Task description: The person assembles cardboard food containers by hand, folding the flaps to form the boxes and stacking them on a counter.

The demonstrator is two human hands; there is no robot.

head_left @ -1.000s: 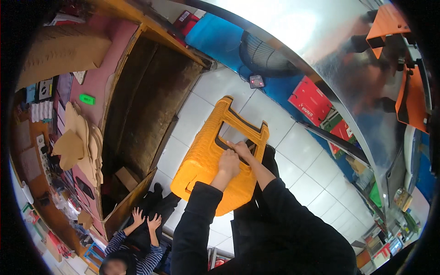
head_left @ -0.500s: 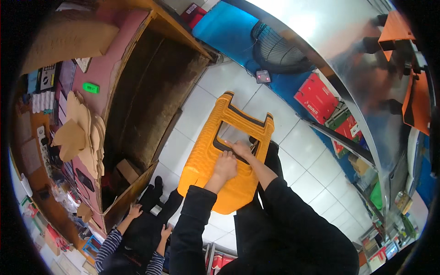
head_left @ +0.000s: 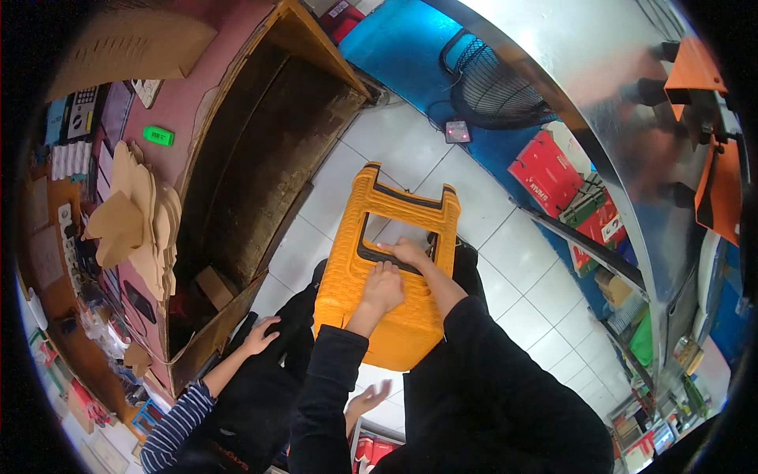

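An orange plastic folding stool [head_left: 359, 237] with black trim stands on the white tiled floor in front of me. My left hand [head_left: 384, 287] presses flat on its orange top, fingers together. My right hand [head_left: 408, 252] grips the edge of the stool's rectangular handle opening. Both forearms are in black sleeves.
Another person's hand in a striped sleeve [head_left: 260, 336] rests at lower left, with a second open palm [head_left: 369, 397] below the stool. A wooden counter [head_left: 260, 142] with cardboard pieces [head_left: 138, 217] rises on the left. A floor fan [head_left: 489, 83] and red boxes [head_left: 549, 170] stand at the back right.
The view has shifted so the stool sits more squarely below me. My left hand has slid further onto the stool's top; my right hand keeps its hold at the opening.
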